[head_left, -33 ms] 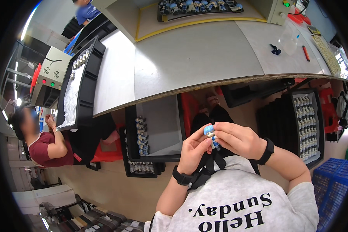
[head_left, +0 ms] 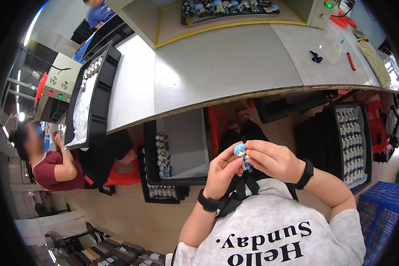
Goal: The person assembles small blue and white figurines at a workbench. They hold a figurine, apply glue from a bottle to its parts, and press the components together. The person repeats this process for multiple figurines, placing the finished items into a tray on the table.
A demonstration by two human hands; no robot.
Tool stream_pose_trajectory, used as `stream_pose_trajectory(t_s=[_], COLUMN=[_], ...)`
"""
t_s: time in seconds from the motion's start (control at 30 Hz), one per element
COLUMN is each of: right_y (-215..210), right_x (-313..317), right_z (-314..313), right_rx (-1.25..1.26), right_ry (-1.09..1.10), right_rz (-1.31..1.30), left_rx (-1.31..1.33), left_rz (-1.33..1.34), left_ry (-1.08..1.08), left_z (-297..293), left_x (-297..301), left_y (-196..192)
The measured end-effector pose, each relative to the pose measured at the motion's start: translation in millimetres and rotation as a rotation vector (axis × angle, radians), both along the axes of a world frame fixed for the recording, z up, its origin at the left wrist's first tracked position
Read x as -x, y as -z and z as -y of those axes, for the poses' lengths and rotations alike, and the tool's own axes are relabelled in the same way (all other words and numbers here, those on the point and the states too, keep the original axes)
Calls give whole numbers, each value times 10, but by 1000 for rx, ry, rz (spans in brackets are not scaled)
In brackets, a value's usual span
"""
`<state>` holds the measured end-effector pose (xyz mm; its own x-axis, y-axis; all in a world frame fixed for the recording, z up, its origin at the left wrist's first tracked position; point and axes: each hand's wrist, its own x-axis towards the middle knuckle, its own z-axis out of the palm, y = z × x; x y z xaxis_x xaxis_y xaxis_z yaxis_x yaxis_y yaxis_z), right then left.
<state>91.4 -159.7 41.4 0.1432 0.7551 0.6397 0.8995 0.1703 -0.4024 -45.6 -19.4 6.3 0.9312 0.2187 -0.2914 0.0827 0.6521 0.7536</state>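
A small figurine (head_left: 240,150) with light blue hair and a blue and white body is held upright in front of my chest. From its left side my left hand (head_left: 224,174) pinches it between thumb and fingers. My right hand (head_left: 272,159) closes on its other side, with fingertips at the head and upper body. Part of the figurine's body is hidden behind my fingers. Both hands are over my lap, below the table's front edge.
Ahead is a grey worktable (head_left: 217,66), with a tray of figurines (head_left: 230,13) in a box-like station. A dark small piece (head_left: 315,56) and an orange-red pen-like tool (head_left: 350,61) lie at right. Black bins (head_left: 181,179) flank me. A co-worker (head_left: 57,164) sits at left.
The figurine's head has turned very slightly, so more of its front shows. Both hands hold almost the same place.
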Motion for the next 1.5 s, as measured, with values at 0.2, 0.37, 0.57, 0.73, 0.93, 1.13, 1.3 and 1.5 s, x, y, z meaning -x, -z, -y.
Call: stream_pose_trajectory(t_s=[0.2,0.37,0.57,0.73,0.93,1.13,1.3,1.5], right_y=[76,117,160,203,228,253,282,289], right_x=[57,60,82,127,166,207,231,241], right_z=[8,14,26,2,-52,-90,-91,-87], right_rx=[11,23,0,-15,-13,5,34,36], right_ry=[25,27,58,94,107,116,131,122], right_rz=[-34,-37,-92,-143,-164,-183,-166,-163], left_rx=[115,74,-97,-151,-113,22,89,94], left_rz=[32,19,30,71,83,90,52,59], left_ry=[14,12,1,-26,3,50,41,41], left_z=[-37,-27,4,33,-17,-67,-78,-88], left_x=[-6,-20,-37,-38,-37,-10,-14,-10], left_y=[79,90,78,145,259,399,402,423])
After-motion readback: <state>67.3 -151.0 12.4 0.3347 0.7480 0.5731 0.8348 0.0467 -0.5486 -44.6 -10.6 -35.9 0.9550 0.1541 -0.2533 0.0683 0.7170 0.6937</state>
